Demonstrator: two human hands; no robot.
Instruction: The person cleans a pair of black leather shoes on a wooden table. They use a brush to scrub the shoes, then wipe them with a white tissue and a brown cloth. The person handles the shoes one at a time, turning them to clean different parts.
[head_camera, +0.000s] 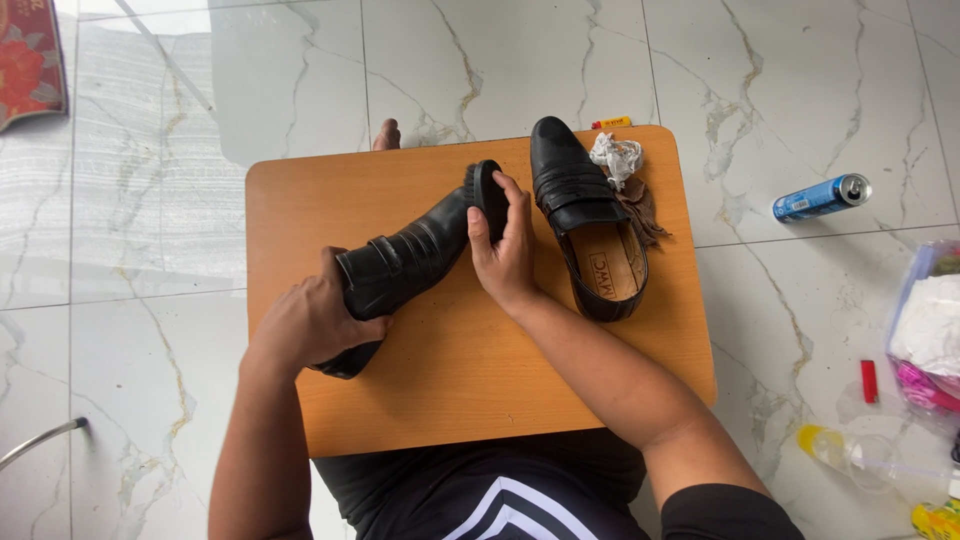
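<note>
Black leather loafer (400, 262) sits tilted at the surface's (460, 380) left-centre, left hand (315, 320) clamped round its heel. Right hand (505, 250) grips a dark brush (488, 195) against the toe. Risk: hard strokes twist the shoe loose from that one-hand hold. Shoe looks glossy, strap ribbed. Second loafer (585, 215) lies right, beside a crumpled rag (615, 157).

Tabletop (480, 400): orange-tan, plain. Held shoe (400, 270) and second shoe (570, 180): glossy black; second has tan insole. Brush (490, 195): black. Crumpled paper (615, 155): white; rag (640, 205) beside it: brown. Floor (780, 90): white marble with grey-gold veins. Can (822, 197): blue. Lighter (869, 381): red. Rug (30, 55): red, floral pattern.
</note>
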